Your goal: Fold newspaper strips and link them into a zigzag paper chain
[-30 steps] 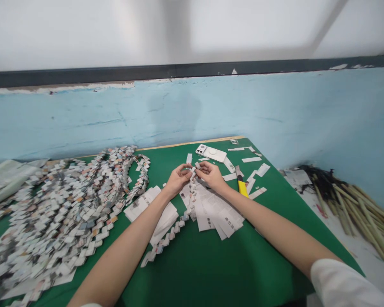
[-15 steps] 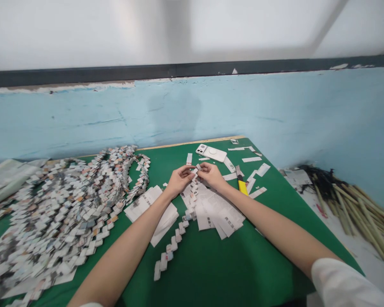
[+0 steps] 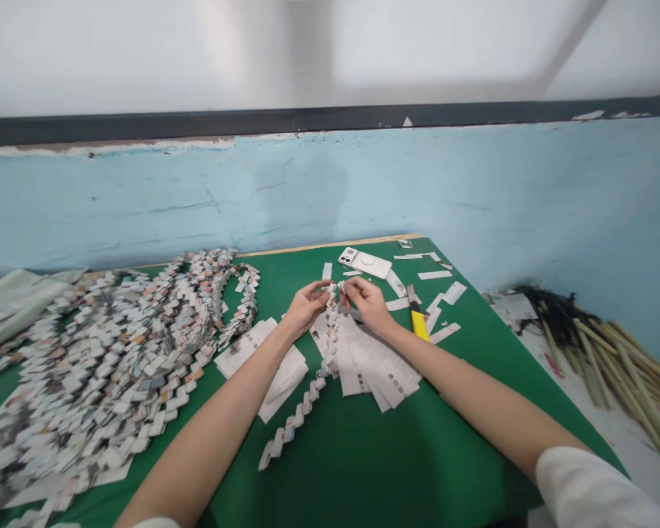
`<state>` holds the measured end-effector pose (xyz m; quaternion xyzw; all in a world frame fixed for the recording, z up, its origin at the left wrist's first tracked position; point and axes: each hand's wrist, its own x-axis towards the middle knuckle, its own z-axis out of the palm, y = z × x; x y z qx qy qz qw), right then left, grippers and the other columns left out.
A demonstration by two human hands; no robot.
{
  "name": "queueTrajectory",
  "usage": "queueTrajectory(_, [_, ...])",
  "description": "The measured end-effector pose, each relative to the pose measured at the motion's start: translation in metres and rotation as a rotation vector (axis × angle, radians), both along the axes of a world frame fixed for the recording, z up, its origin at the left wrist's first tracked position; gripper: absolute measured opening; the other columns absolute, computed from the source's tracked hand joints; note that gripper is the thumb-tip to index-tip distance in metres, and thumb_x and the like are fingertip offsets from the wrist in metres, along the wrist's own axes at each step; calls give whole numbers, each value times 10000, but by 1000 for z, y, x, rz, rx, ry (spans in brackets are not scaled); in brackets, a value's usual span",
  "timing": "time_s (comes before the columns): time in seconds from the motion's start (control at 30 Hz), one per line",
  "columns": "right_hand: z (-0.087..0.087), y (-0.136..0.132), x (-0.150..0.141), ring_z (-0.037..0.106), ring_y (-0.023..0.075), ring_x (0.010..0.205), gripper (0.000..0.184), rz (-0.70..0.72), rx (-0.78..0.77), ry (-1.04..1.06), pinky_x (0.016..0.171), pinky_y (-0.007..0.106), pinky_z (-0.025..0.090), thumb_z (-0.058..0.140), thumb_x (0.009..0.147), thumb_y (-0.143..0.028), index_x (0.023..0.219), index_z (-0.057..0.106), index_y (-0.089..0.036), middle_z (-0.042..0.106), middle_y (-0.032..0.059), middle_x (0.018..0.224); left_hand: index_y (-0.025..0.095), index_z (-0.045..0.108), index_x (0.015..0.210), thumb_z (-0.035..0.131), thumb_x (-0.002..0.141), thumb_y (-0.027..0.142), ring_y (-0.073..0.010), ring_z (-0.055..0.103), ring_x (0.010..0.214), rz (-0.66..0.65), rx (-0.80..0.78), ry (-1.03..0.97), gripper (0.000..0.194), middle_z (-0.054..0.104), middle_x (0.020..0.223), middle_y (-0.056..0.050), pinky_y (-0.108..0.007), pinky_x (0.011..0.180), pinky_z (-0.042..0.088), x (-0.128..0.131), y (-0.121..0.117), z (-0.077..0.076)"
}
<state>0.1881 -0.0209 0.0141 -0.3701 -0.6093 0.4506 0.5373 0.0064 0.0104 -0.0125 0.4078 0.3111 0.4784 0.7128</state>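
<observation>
A zigzag chain of folded paper runs from my hands down across the green table towards me. Its far end is pinched between the thumb and fingers of my left hand. Just to the right, my right hand is closed in a pinch on a small white folded paper piece, close to the chain's end. Whether that piece touches the chain is too small to tell. Beneath my hands lie printed paper sheets, fanned out. Another paper stack lies partly under my left forearm.
A large heap of folded paper chains covers the table's left side. A white phone, a yellow-handled utility knife and loose paper strips lie at the right. Bamboo-like sticks rest beyond the green table's right edge.
My hands have drawn slightly apart, the left shifting a little left with the chain. The chain has turned somewhat, and its near end has swung slightly up and left.
</observation>
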Motion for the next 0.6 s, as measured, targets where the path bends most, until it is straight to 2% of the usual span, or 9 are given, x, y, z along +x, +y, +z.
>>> queueTrajectory(0.3, [-1, -3, 1, 550, 163, 605, 371, 6, 28, -68, 606, 301, 458, 545, 985, -575, 864, 585, -227, 638, 16, 708, 154, 714, 1116, 950, 632, 392, -164, 670, 694, 4, 40, 22, 588, 717, 806, -58, -270, 660, 509, 0, -1, 0])
queueTrajectory(0.6, [0, -4, 1, 548, 164, 600, 368, 4, 30, -63, 603, 298, 452, 548, 988, -569, 857, 585, -227, 636, 14, 703, 150, 704, 1112, 944, 646, 375, -135, 641, 650, -10, 42, 10, 570, 692, 764, -33, -249, 641, 477, 0, -1, 0])
